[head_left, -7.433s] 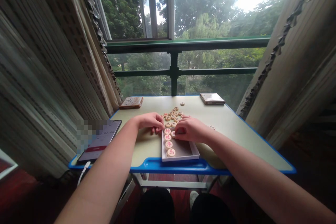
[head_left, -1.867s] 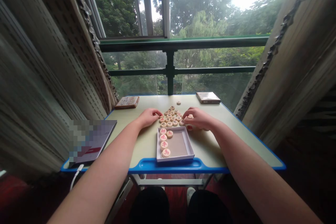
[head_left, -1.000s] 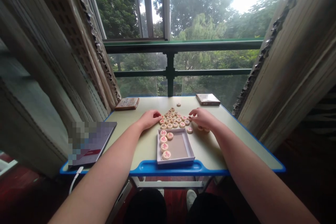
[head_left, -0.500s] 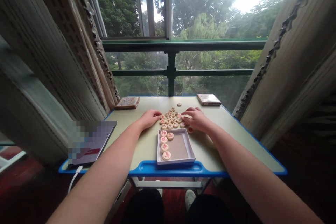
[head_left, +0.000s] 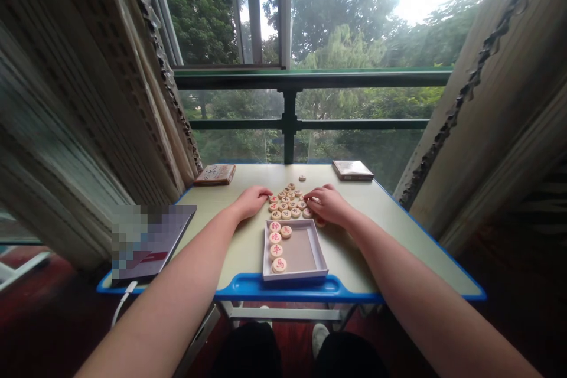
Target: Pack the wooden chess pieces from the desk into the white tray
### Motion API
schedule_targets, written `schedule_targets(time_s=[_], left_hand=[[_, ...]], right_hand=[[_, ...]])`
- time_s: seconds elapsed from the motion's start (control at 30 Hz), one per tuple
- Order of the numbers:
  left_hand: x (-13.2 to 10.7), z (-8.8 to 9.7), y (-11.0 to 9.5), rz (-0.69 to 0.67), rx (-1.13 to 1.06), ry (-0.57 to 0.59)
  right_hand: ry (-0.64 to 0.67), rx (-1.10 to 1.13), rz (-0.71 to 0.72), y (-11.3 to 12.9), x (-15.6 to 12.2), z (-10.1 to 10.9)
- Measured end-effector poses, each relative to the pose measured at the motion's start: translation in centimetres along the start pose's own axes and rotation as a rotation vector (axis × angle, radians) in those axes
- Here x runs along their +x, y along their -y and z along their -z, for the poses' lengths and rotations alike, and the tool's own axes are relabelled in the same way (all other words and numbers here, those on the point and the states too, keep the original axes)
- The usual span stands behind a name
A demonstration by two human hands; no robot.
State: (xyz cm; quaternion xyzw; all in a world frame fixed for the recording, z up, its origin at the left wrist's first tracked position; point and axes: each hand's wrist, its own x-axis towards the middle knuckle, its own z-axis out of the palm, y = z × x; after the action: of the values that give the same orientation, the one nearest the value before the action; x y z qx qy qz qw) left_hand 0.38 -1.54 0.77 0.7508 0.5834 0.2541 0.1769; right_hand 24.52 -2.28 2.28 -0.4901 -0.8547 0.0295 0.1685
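Note:
Wooden Chinese chess pieces (head_left: 286, 214) with red or dark characters lie in a loose cluster on the table. My left hand (head_left: 254, 201) rests at the cluster's left side, fingers stretched out and fingertips touching or close to a piece. On the right side, my right hand (head_left: 326, 203) lies palm down with stretched fingers at the edge pieces, partly covering a red-marked piece (head_left: 320, 222). In front stands a shallow white box (head_left: 305, 248); red-marked pieces (head_left: 276, 251) line its left side, with another piece (head_left: 286, 231) beside the top one.
A laptop (head_left: 168, 242) with a white cable (head_left: 121, 301) sits at the left table edge. Flat boxes lie at the far left (head_left: 215, 174) and far right (head_left: 353, 170). One piece (head_left: 302, 178) lies apart at the back. A blue rim (head_left: 283, 286) edges the table (head_left: 385, 236).
My right hand's fingers have drawn closer together and shifted slightly left at the cluster's edge. The left hand stays nearly still. The pieces in the box look unchanged.

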Motion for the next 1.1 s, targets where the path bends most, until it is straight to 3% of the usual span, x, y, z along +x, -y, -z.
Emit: schedule_targets(time_s=[0.17, 0.5, 0.73, 0.97, 1.1], left_hand=[[0.1, -0.1, 0.2, 0.003, -0.029, 0.001], [0.0, 0.0, 0.0, -0.003, -0.034, 0.018], [-0.2, 0.1, -0.4, 0.009, -0.025, 0.014], [0.2, -0.1, 0.1, -0.02, -0.048, 0.04], [0.1, 0.0, -0.1, -0.009, -0.05, 0.039]], right_hand=[[0.015, 0.028, 0.051, 0.0, 0.0, -0.1], [0.033, 0.01, 0.013, 0.3, -0.1, 0.1], [-0.021, 0.024, 0.054, 0.1, 0.0, 0.1], [-0.079, 0.173, 0.133, 1.6, -0.7, 1.3], [-0.083, 0.122, 0.089, 1.4, -0.6, 1.2]])
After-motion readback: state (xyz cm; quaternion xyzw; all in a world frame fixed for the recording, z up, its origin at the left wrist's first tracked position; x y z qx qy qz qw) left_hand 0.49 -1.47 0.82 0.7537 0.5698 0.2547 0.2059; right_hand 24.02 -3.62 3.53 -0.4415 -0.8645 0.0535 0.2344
